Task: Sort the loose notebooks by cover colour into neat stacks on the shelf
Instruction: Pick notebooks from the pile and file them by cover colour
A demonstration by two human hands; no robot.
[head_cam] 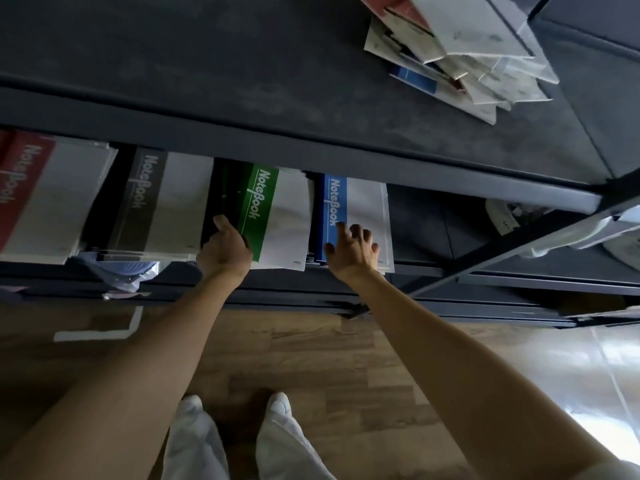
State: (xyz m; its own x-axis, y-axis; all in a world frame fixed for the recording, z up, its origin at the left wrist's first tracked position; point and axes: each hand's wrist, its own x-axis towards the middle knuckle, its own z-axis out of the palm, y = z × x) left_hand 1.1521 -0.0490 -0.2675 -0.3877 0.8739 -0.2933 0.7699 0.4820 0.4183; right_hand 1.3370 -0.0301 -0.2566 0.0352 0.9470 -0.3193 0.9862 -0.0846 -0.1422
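Four notebook stacks lie side by side on the lower shelf (433, 216): a red one (41, 199) at the left, then a grey one (156, 202), a green one (273, 216) and a blue one (353, 209). My left hand (225, 249) grips the near left corner of the green stack, thumb along its left edge. My right hand (351, 251) rests on the near end of the blue stack with its fingers loosely spread. A loose heap of mixed notebooks (457, 53) lies on the top shelf at the far right.
The dark top shelf board (207, 64) juts out over the lower shelf. A plastic bag (117, 271) hangs below the grey stack. White items (509, 216) sit at the right end of the lower shelf. Wooden floor (311, 358) and my shoes lie below.
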